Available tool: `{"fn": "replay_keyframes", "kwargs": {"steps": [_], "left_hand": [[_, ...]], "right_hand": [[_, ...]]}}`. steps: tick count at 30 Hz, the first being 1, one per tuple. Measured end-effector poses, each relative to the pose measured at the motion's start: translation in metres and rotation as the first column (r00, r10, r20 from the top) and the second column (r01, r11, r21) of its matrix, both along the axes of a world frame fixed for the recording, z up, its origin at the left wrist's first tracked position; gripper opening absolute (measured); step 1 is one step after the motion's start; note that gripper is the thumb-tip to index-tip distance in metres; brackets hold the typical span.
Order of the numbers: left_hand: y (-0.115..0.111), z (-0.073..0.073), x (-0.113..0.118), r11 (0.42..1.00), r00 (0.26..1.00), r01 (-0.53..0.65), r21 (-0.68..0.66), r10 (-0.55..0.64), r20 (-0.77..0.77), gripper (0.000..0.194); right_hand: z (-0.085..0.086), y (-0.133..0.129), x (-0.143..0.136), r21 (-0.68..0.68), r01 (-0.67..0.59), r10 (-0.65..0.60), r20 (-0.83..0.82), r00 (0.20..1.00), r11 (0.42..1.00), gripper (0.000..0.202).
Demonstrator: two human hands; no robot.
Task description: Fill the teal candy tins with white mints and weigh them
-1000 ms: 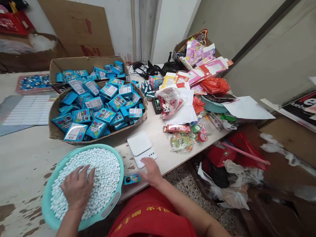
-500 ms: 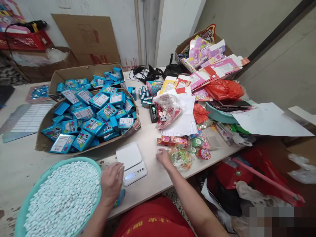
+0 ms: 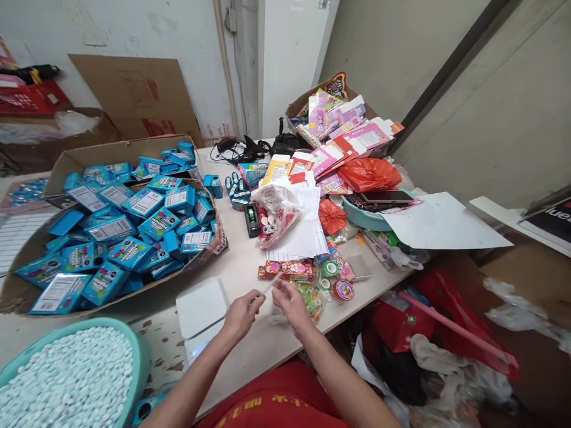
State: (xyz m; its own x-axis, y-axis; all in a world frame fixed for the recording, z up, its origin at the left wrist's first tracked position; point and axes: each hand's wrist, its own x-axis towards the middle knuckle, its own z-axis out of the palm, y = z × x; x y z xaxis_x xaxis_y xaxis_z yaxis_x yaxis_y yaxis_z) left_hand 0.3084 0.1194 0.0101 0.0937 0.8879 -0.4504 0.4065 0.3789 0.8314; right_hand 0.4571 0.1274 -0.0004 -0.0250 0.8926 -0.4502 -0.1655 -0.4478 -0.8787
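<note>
My right hand (image 3: 291, 304) is pinched on a thin, clear plastic piece (image 3: 275, 282) above the table, its shape blurred. Close by on the left, my left hand (image 3: 243, 314) has its fingertips pressed together; whatever they hold is too small to make out. Below and beside my right hand lies a clear bag of green and orange packets (image 3: 312, 302). Just beyond the hands rests a red printed box (image 3: 288, 270). To the left of my left hand is a white digital scale (image 3: 201, 308), partly covered by my forearm.
A teal basin (image 3: 141, 356) of pale blue candies stands front left. Behind it, an open carton (image 3: 213, 249) holds several blue boxes. A tape dispenser (image 3: 252, 221), papers (image 3: 301, 235), tape rolls (image 3: 330, 268) and flat coloured cartons (image 3: 352, 145) occupy the table's far and right side.
My left hand has moved from beside the scale toward my right hand. The right hand now has a thin clear piece in its fingers. The whole view has shifted, with things appearing farther left.
</note>
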Motion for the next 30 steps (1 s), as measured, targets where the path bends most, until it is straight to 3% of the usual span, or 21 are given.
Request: {"fn": "replay_keyframes", "kwargs": {"steps": [2,6,9,11,14,17,20,22,24,27,30], "left_hand": [[0.002,0.002,0.009,0.993,0.99,0.093,-0.074,-0.085,0.111,0.034],[0.005,0.003,0.028,0.99,0.979,0.021,-0.142,0.009,0.206,0.036],[0.007,0.002,0.032,0.994,0.979,0.046,-0.099,-0.025,0.203,0.035],[0.003,-0.002,0.028,0.994,0.988,0.047,-0.103,-0.031,0.152,0.033],[-0.015,-0.015,0.012,0.982,0.994,-0.025,-0.189,0.045,0.102,0.031],[-0.043,-0.03,-0.009,0.969,0.98,-0.156,-0.194,0.176,0.093,0.03],[-0.07,-0.033,-0.032,0.928,0.926,-0.373,-0.019,0.371,-0.062,0.03],[-0.089,-0.026,-0.054,0.846,0.826,-0.511,0.152,0.532,-0.185,0.028],[-0.114,-0.016,-0.081,0.709,0.652,-0.627,0.321,0.704,-0.281,0.026],[-0.165,-0.006,-0.131,0.428,0.242,-0.676,0.6,0.898,-0.368,0.025],[-0.223,-0.009,-0.182,0.19,-0.145,-0.664,0.723,0.916,-0.374,0.021]], "right_hand": [[0.006,0.009,0.007,0.042,0.034,-0.031,-0.059,0.998,0.999,0.049],[0.01,0.018,0.005,0.018,0.163,-0.156,-0.213,0.965,0.986,0.045],[0.015,0.029,0.014,0.014,0.239,-0.227,-0.264,0.937,0.971,0.042],[0.023,0.042,0.035,0.06,0.344,-0.324,-0.223,0.92,0.937,0.04],[0.036,0.071,0.073,0.183,0.524,-0.481,-0.235,0.845,0.832,0.037],[0.033,0.088,0.083,0.143,0.296,-0.273,-0.164,0.948,0.944,0.037],[0.012,0.072,0.05,0.034,-0.02,0.024,-0.11,0.994,0.999,0.035],[-0.005,0.046,0.015,-0.033,-0.158,0.155,-0.083,0.984,0.987,0.031],[-0.021,0.018,-0.018,-0.112,-0.268,0.265,-0.043,0.963,0.957,0.032],[-0.032,-0.014,-0.058,-0.155,-0.455,0.457,-0.019,0.889,0.877,0.037],[-0.035,-0.03,-0.095,-0.075,-0.615,0.615,-0.02,0.788,0.785,0.035]]}}
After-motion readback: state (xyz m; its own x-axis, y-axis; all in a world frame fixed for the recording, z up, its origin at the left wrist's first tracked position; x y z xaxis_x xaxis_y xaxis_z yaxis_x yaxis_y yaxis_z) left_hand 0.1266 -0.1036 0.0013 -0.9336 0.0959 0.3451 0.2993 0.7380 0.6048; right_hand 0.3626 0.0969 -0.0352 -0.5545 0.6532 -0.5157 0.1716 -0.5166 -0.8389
